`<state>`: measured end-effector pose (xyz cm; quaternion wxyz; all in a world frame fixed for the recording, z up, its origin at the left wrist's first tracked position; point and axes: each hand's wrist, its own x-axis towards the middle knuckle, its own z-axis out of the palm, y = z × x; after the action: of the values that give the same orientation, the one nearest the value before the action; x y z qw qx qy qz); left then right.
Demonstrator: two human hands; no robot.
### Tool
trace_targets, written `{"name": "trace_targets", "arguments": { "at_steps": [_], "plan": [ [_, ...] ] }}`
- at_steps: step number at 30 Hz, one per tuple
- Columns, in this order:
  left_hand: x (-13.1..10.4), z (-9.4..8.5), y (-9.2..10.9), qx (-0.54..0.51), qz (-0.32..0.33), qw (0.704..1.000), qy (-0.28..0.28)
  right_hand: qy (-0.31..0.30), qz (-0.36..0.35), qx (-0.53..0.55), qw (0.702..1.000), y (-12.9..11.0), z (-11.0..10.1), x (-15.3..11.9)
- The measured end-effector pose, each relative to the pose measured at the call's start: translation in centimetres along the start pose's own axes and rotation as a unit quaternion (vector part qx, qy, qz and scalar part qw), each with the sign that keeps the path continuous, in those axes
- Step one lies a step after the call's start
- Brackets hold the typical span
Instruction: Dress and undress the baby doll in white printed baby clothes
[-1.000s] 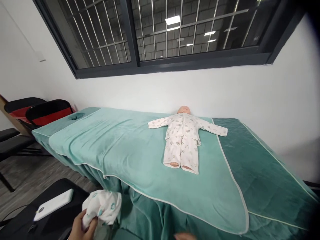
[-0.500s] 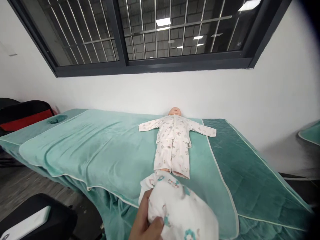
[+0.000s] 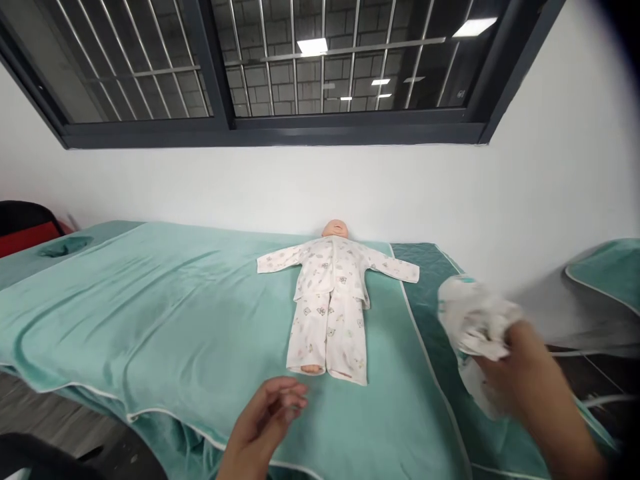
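Note:
A baby doll lies on its back on the green-covered bed, arms spread, its head by the wall. It wears a white printed pajama top and matching pants. My left hand hovers just below the doll's feet, holding nothing, with its fingers loosely curled and apart. Off to the right, my right hand grips a bunched white cloth with teal print. The cloth hangs over the bed's darker green right part, and motion blurs it somewhat.
A light green blanket covers most of the bed, with a face hole at the left end. Behind it rise a white wall and a dark-framed window. A red and black chair stands at left, another green-covered surface at right.
The printed cloth has gone from my left hand at the bottom middle to my right hand at the right. My left hand has let go of it. The view has shifted slightly right.

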<state>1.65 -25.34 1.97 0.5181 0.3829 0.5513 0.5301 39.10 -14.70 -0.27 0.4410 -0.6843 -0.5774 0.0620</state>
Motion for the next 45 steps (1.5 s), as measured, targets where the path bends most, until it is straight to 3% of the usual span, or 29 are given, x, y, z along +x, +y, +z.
{"name": "trace_targets", "arguments": {
  "at_steps": [3,6,11,17,23,29,32,35,38,42,45],
  "plan": [
    [2.1,0.3,0.6,0.012,0.007,1.000,0.027,-0.042,-0.065,-0.129,0.989,2.6,1.8,1.2],
    [4.4,0.7,1.5,0.030,0.024,0.999,0.025,-0.097,-0.107,-0.171,0.975,3.4,3.3,2.5],
    [7.0,1.0,2.0,0.043,0.060,0.996,0.046,-0.101,-0.160,-0.187,0.964,1.0,3.7,3.6],
    [7.2,-0.3,1.8,0.049,0.032,0.997,0.055,-0.123,-0.173,-0.258,0.942,-0.1,5.3,1.7],
    [7.1,-2.7,0.7,0.042,0.000,0.995,0.093,-0.085,-0.185,-0.281,0.938,0.7,3.8,0.6],
    [6.8,-2.3,0.4,0.011,0.012,0.993,0.116,-0.147,-0.191,-0.306,0.921,2.4,3.2,0.4],
    [7.6,-1.9,1.1,0.041,0.035,0.994,0.090,-0.160,-0.228,-0.273,0.921,1.1,1.8,1.4],
    [10.3,-0.9,2.7,0.104,0.089,0.989,0.055,-0.185,-0.221,-0.150,0.946,-3.3,0.9,3.2],
    [15.2,1.6,5.3,0.181,0.177,0.967,0.028,-0.199,-0.160,0.026,0.966,-9.0,2.5,6.2],
    [23.9,6.3,8.9,0.247,0.298,0.922,0.000,-0.165,-0.067,0.247,0.952,-13.8,8.0,11.9],
    [29.7,9.2,9.7,0.310,0.301,0.902,-0.026,-0.106,-0.021,0.410,0.906,-13.4,12.9,15.3]
  ]
}}
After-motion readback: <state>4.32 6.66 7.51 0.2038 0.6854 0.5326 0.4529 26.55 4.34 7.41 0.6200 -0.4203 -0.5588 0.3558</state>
